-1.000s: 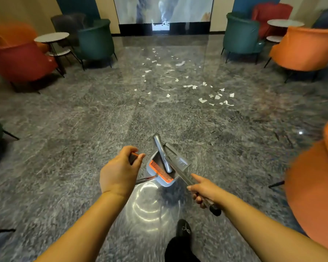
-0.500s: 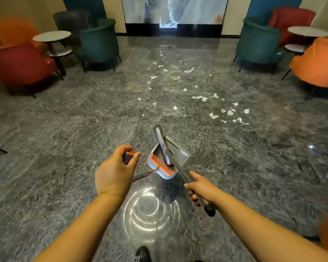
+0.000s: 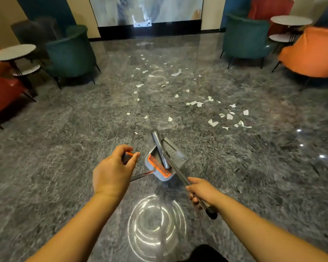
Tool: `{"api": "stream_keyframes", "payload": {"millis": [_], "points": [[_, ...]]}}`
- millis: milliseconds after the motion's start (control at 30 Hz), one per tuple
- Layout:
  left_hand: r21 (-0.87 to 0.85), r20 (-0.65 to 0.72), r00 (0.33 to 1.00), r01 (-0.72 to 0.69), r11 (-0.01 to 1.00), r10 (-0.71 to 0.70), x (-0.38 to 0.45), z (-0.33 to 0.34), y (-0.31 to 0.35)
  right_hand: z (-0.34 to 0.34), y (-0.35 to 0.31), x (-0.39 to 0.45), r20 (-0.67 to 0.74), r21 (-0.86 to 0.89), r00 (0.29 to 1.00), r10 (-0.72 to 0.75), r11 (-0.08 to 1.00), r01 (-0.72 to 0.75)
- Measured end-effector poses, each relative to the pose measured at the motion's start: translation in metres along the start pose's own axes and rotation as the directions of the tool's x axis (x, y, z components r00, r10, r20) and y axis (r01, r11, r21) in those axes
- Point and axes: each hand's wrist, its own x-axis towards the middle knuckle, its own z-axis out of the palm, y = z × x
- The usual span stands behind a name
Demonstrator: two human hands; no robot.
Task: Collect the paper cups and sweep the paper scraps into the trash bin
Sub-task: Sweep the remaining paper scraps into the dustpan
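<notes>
So the person is standing on the grey floor (image 3: 64,157) with the left hand (image 3: 112,173) wrapped around the dustpan handle (image 3: 128,156) and the right hand (image 3: 202,191) gripping the broom pole (image 3: 180,176) near its end. The broom head (image 3: 175,153) is sitting tucked in the dustpan (image 3: 159,167), both hanging just off the floor, I think.

What could go wrong, in my view: the scraps (image 3: 229,116) are lying well ahead, spread thin up the middle of the room, so a hard sweep is likely going to scatter the light bits or push them under the chairs. The polished floor may also be letting flat pieces slip under the pan's lip.

Counting: one broom, one dustpan, dozens of scraps (too many and too small to count properly), two green chairs (image 3: 72,52), one orange one (image 3: 311,52), two round side tables (image 3: 12,52). I'm not seeing any cups or a bin from here.
</notes>
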Motion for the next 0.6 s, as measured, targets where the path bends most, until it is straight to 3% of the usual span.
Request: {"api": "stream_keyframes", "payload": {"millis": [267,600], "points": [[0.023,0.060,0.997,-0.051,0.998,0.050,0.134,0.087,0.012,-0.051,-0.088,0.091,-0.037,0.030,0.999,-0.001,1.000,0.003],[0.039,0.095,0.985,-0.150,0.988,0.146,0.288,0.198,0.076,-0.158,-0.209,0.184,-0.107,0.032,0.993,0.042,0.999,-0.039]]}}
